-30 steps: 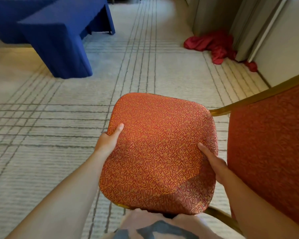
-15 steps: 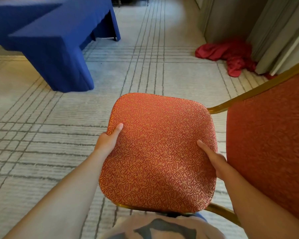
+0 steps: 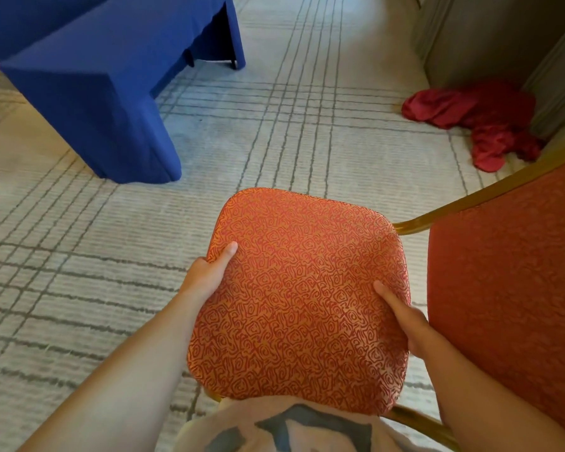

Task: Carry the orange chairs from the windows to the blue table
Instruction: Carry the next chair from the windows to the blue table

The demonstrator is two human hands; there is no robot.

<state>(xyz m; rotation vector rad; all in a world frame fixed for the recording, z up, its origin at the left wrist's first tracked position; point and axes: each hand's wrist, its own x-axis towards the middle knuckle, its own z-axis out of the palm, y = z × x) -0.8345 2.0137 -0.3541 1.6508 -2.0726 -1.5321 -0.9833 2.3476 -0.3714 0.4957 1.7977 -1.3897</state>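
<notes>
Left hand (image 3: 206, 278) and right hand (image 3: 405, 324) grip the orange chair (image 3: 300, 298) by its seat edges, thumbs on top; the blue table (image 3: 95, 93) is nearer than before.

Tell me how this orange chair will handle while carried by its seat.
The orange chair is probably rigid: its gold frame looks like metal tubing. It may pull toward the right hand, where the backrest sits. The textured seat fabric should keep the left hand from slipping.

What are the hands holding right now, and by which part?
The orange chair, by its seat: left hand grips the left edge, right hand the right edge.
</notes>
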